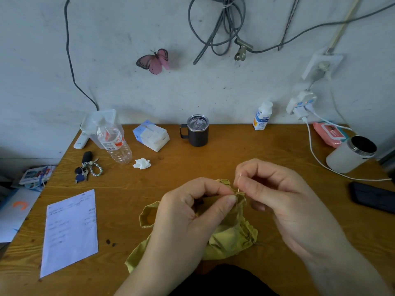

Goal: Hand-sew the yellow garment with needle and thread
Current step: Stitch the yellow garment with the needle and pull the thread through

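Note:
The yellow garment point(229, 236) lies bunched on the wooden table point(192, 165) near its front edge, under both hands. My left hand point(188, 212) pinches a fold of the fabric between thumb and forefinger. Just to its right, my right hand point(275, 189) pinches a thin needle point(239, 178) that points up above the pinched fold. Fine yellowish thread point(240, 198) runs from the fabric at the fingertips. A loop of the garment's hem sticks out to the left of my left hand.
A white sheet of paper point(70, 229) lies front left. Keys point(87, 167), a plastic bottle point(113, 142), a crumpled tissue point(142, 163), a tissue box point(151, 135) and a dark mug point(196, 130) stand behind. On the right are a white tumbler point(350, 154), a charging cable point(316, 154) and a black phone point(373, 196).

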`<state>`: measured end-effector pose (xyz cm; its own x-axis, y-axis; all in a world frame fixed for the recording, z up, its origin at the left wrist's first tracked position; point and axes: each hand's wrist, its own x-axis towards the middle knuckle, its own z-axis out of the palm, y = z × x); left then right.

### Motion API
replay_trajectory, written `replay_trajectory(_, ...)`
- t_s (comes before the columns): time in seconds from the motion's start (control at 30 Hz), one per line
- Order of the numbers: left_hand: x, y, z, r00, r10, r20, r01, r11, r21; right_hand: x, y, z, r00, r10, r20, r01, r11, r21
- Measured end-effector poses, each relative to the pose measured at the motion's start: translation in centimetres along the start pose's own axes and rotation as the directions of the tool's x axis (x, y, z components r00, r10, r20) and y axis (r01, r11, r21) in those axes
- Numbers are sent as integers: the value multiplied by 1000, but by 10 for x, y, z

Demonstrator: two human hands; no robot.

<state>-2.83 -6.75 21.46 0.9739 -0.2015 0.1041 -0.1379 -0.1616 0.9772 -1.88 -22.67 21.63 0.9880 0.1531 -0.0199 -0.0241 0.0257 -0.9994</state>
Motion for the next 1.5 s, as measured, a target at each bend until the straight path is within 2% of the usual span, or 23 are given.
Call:
replay_trajectory(0.1,1,2,1,999,-9,33,10,1000,-30,3,6,5,988,108,-109,-77,963,257)
replay_trajectory(0.17,2,2,0,999,-20,36,23,997,-73,3,7,9,977,185,-109,-132,918,375)
replay_trajectory(0.3,1,1,-2,997,-59,43,64,990,-128,0,6,11,971,237,28,-229,898,376)
replay_trajectory(0.37,1,0,-1,996,-75,52,80,991,-109,0,6,13,976,213,52,-215,888,407)
replay_trajectory(0.57,3,0,-1,991,-90,102,101,989,-110,3,12,24,972,218,-91,-125,801,586)
replay_trajectory(0.67,-3,-2,1,976,-125,179,150,979,-135,14,9,16,948,246,-204,-53,751,658)
replay_trajectory(0.77,-5,-8,0,972,-168,163,203,952,-229,20,7,11,948,286,-139,-105,695,711)
replay_trajectory(0.87,-1,-11,-3,967,-199,162,243,914,-324,21,10,10,946,323,-23,-189,610,770)
replay_trajectory(0.97,-1,-14,-6,967,-195,167,241,913,-329,29,13,5,925,375,56,-241,469,850)
replay_trajectory(1.17,0,-13,-8,965,-206,164,256,886,-388,47,28,-14,884,464,57,-198,262,944)
replay_trajectory(1.3,-1,-9,-8,963,-218,161,265,881,-393,57,44,-28,852,523,15,-154,223,962)
replay_trajectory(1.5,-3,-6,-11,968,-188,165,237,899,-369,66,65,-39,812,582,-50,-106,232,967)
